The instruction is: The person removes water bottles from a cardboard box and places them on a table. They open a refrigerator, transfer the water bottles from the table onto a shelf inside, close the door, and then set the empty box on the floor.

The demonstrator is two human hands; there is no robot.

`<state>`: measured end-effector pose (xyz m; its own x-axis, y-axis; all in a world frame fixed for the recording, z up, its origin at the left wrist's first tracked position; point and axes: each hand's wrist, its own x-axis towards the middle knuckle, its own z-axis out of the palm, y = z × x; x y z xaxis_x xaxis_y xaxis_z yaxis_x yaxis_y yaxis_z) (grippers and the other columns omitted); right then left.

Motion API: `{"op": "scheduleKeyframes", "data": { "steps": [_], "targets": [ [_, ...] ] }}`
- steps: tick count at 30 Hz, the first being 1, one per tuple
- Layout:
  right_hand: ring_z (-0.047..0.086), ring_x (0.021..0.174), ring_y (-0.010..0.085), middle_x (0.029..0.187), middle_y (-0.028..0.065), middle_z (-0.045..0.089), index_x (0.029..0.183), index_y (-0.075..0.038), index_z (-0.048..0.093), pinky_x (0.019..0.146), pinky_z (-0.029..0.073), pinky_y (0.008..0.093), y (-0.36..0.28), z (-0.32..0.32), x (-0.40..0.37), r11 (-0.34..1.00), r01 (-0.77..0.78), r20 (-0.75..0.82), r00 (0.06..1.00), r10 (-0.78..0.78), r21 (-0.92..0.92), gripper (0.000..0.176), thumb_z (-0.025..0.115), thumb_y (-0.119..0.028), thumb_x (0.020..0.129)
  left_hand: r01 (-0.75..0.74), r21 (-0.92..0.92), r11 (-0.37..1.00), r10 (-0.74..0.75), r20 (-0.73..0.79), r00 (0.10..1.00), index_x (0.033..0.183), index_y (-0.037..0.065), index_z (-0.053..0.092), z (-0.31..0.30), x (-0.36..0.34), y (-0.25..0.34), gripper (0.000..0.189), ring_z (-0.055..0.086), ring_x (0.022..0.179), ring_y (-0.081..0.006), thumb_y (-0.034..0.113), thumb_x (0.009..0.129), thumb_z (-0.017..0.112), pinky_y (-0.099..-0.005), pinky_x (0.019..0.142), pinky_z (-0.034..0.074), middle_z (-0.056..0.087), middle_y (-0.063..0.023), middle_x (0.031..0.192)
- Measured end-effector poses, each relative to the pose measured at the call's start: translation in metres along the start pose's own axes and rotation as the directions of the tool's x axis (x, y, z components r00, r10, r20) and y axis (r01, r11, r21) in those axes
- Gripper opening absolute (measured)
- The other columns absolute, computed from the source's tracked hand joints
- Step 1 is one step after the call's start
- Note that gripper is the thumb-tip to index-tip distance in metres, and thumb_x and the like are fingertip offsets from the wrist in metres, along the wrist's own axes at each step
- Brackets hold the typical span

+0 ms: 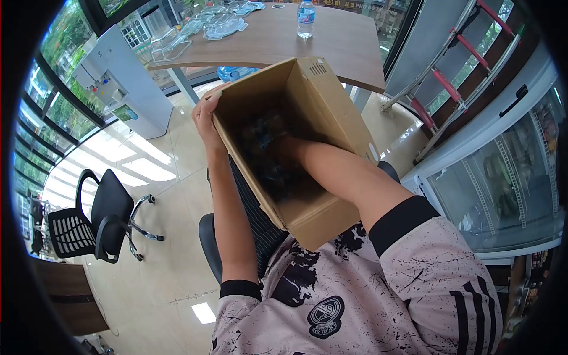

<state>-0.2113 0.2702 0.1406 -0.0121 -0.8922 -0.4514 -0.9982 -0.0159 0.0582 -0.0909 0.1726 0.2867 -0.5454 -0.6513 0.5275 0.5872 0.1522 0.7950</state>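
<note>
An open cardboard box (331, 100) rests tilted on my lap, its mouth facing me. My left hand (208, 115) grips the box's upper left edge, fingers wrapped round the outside. Deep inside the box is my right hand (283, 148), in shadow, so its fingers hardly show. Close to it lie dark, see-through shapes that look like plastic bottles (263, 127); whether the hand holds one is hidden.
Ahead stands a wooden table (266, 44) with a water bottle (305, 19) and several clear plastic packs (225, 26). A black office chair (109, 207) and a water dispenser (127, 83) are leftward. A ladder (449, 86) and glass-door fridge (497, 177) stand rightward.
</note>
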Motion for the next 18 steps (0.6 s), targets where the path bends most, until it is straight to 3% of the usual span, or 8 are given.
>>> {"op": "scheduleKeyframes", "data": {
  "steps": [6, 8, 18],
  "targets": [
    [0.062, 0.099, 0.0285, 0.107, 0.0125, 0.065, 0.103, -0.008, 0.067, 0.087, 0.048, 0.0400, 0.005, 0.007, 0.006, 1.000, 0.022, 0.004, 1.000, -0.022, 0.016, 0.041, 0.072, -0.023, 0.065, 0.005, -0.020, 1.000, -0.005, -0.006, 1.000, 0.096, -0.011, 0.063, 0.001, 0.000, 0.000, 0.043, 0.060, 0.089, -0.0232, 0.023, 0.082, 0.041, -0.0299, 0.085, 0.043, 0.064, -0.0187, 0.098],
    [0.061, 0.099, 0.0285, 0.107, 0.0126, 0.064, 0.103, -0.008, 0.067, 0.087, 0.048, 0.0399, 0.006, 0.009, 0.008, 0.999, 0.029, 0.008, 1.000, -0.029, 0.015, 0.043, 0.073, -0.024, 0.064, 0.001, -0.082, 0.997, -0.001, 0.001, 1.000, 0.094, -0.009, 0.065, 0.001, 0.001, -0.001, 0.037, 0.059, 0.086, -0.0197, 0.021, 0.080, 0.048, -0.0276, 0.083, 0.043, 0.065, -0.0150, 0.093],
    [0.060, 0.102, 0.0287, 0.107, 0.0133, 0.064, 0.104, -0.006, 0.066, 0.087, 0.048, 0.0391, 0.005, 0.010, 0.013, 0.999, 0.047, 0.052, 0.998, -0.048, 0.012, 0.050, 0.078, -0.028, 0.060, 0.019, -0.039, 0.999, -0.019, -0.010, 1.000, 0.092, -0.009, 0.066, 0.004, -0.002, 0.004, 0.038, 0.058, 0.088, -0.0200, 0.022, 0.080, 0.046, -0.0281, 0.084, 0.042, 0.065, -0.0150, 0.093]
  ]
}}
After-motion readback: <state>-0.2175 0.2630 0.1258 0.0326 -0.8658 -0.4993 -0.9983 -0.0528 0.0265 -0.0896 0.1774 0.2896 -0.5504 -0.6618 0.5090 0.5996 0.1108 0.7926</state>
